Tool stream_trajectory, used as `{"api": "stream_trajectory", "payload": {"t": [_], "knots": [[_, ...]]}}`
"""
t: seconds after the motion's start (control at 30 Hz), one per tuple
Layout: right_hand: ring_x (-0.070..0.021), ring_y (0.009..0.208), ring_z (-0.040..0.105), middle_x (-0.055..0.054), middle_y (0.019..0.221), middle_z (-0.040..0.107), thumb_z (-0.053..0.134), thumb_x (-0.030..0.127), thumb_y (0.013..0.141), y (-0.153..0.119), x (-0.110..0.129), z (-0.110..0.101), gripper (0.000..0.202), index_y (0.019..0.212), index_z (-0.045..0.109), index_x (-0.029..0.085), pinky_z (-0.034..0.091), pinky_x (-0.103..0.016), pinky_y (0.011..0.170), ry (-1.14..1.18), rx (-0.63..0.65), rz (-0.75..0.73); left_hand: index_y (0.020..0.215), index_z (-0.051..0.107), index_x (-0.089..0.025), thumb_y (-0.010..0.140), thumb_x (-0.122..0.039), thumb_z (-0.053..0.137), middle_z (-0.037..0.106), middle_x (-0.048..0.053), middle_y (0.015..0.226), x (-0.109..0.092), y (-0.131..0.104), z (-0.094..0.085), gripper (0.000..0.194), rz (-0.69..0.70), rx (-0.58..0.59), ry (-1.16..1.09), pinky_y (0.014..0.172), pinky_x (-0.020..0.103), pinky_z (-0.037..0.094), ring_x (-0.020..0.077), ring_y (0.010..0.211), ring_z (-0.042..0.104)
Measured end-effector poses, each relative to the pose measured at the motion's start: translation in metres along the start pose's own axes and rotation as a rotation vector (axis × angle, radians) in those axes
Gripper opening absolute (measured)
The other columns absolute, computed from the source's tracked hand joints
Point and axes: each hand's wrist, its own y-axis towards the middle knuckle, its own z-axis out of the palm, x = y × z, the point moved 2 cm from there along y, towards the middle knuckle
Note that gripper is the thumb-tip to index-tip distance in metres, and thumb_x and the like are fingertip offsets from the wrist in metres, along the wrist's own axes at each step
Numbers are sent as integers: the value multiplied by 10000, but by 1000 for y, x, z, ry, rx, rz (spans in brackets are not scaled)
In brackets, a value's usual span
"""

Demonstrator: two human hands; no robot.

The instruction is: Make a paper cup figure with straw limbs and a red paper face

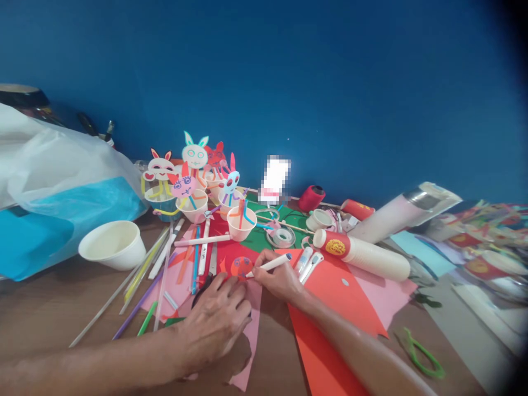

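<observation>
My right hand [277, 276] is closed around a white marker [274, 264], its tip on a small orange-red paper face [240, 267] with purple-blue drawn eyes. My left hand [223, 308] lies just below the face, palm down with fingers apart, its fingertips at the lower left edge of the paper. Under and beside the hands are pink paper [252, 335] and red paper. Dark scissors are partly hidden by my left hand. Left of the face lies another white marker [204, 247].
Paper cups with animal faces [195, 155] stand behind. A white bowl [113, 245] and straws [144, 264] lie left, beside a plastic bag [61, 165]. Stacked cups [371, 258], orange paper [330, 335] and a green pipe cleaner [424, 357] are right.
</observation>
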Motion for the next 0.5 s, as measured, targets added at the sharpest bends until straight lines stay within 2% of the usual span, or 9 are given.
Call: {"api": "stream_trajectory", "payload": {"t": [0.33,0.5], "knots": [[-97,522,445,57,561,500,557,212,725,0,-7,3,91,663,494,193,319,-190,462,2,-14,-27,870,615,-156,793,-244,592,651,111,1037,0,0,0,119,7,-23,35,931,463,278,293,995,554],[-97,524,451,58,564,502,549,196,731,0,-11,5,98,658,484,194,313,-193,464,-24,-18,-37,878,618,-166,829,-258,552,653,97,1032,-1,-1,2,124,2,-21,27,945,462,265,290,1018,554]]}}
